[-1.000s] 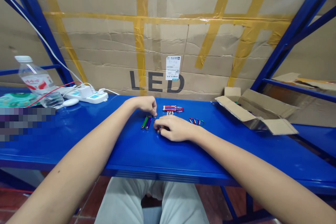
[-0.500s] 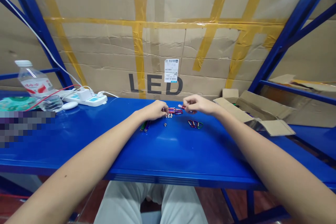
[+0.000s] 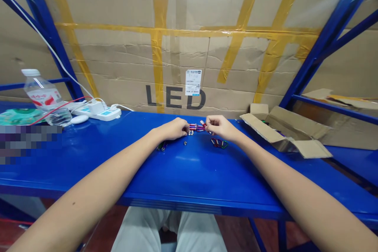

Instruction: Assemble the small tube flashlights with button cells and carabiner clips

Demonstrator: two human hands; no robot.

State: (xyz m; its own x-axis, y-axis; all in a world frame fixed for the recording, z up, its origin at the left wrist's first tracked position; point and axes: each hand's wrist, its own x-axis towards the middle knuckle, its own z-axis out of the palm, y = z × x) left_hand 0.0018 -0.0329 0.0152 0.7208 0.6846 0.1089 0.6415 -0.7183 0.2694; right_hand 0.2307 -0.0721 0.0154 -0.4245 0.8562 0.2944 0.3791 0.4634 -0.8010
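My left hand (image 3: 177, 128) rests on the blue table, fingers curled at the left end of a bundle of shiny red and purple pieces (image 3: 195, 127). Whatever its fingertips pinch is hidden. My right hand (image 3: 221, 126) is closed on a small red piece with a pale end (image 3: 202, 123), just at the bundle's right end. Small round silvery pieces (image 3: 191, 133) lie in front of the bundle, and a single round metal piece (image 3: 185, 143) sits nearer to me. Green and purple narrow pieces (image 3: 163, 147) are partly covered by my left wrist. Three carabiners (image 3: 219, 143), red and green, lie below my right hand.
An open cardboard box (image 3: 285, 132) stands at the right. On the left are a water bottle (image 3: 45, 98), a white power strip (image 3: 103, 113) with cables and a green packet (image 3: 20, 116). A large taped carton (image 3: 124, 59) walls off the back, between blue shelf posts.
My right hand has come slightly lower, bringing the red piece to the bundle's right end. My left hand stays near the bundle's left end. The camera view has tilted up slightly.
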